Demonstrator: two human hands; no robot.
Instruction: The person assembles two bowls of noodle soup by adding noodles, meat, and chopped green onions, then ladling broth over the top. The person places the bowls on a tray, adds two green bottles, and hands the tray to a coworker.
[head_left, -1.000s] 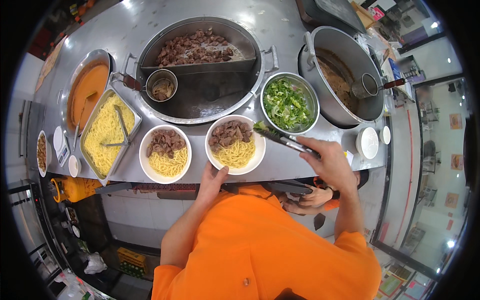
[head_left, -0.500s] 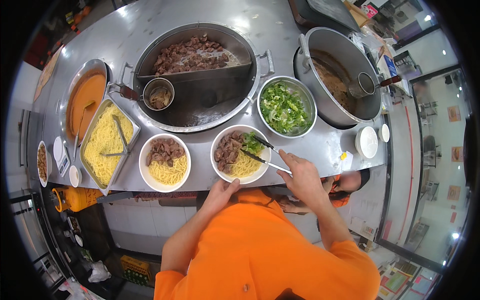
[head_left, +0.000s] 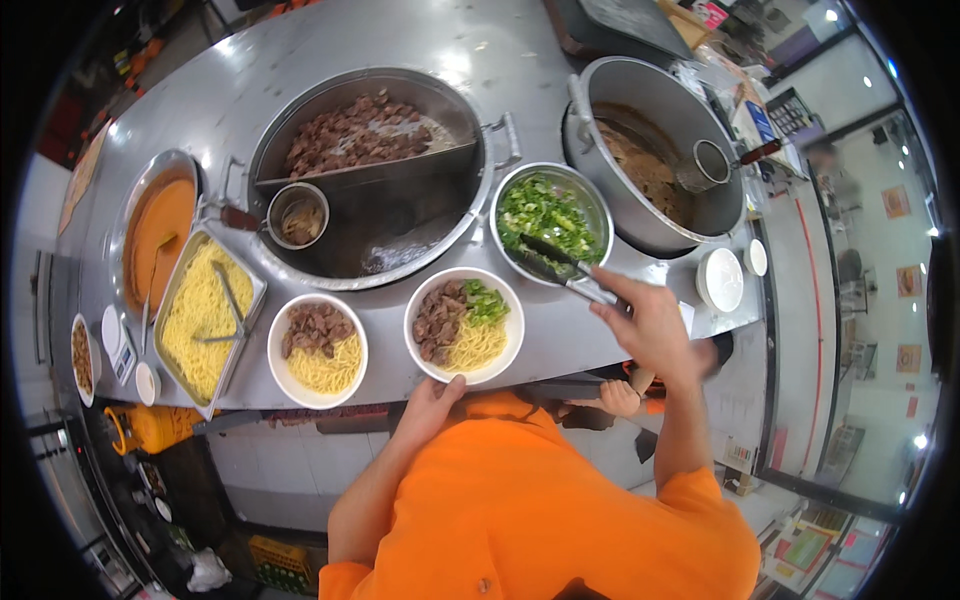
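Observation:
My right hand (head_left: 648, 325) grips black-tipped metal tongs (head_left: 588, 287), whose tips reach into chopped greens (head_left: 545, 210) in a steel bowl (head_left: 601, 238). At the counter's near edge, my left hand (head_left: 430, 408) holds the near rim of a white bowl (head_left: 516, 342). Inside that bowl lie brown meat pieces (head_left: 438, 318), yellow noodles (head_left: 474, 347) and a small heap of greens (head_left: 485, 302). To its left stands a second white bowl (head_left: 276, 368) with meat and noodles only.
Behind the bowls stands a wide divided pot (head_left: 482, 200) with meat and a strainer (head_left: 298, 215). A deep pot (head_left: 727, 215) is at right. Left are a noodle tray (head_left: 250, 305), orange sauce (head_left: 160, 235) and stacked white bowls (head_left: 722, 280) far right. Another person's hand (head_left: 620, 398) shows below the counter.
The tongs and my right hand have moved from the near bowl up and right into the steel bowl, leaving greens on the noodles. My left hand stays at the rim; the view shifted slightly.

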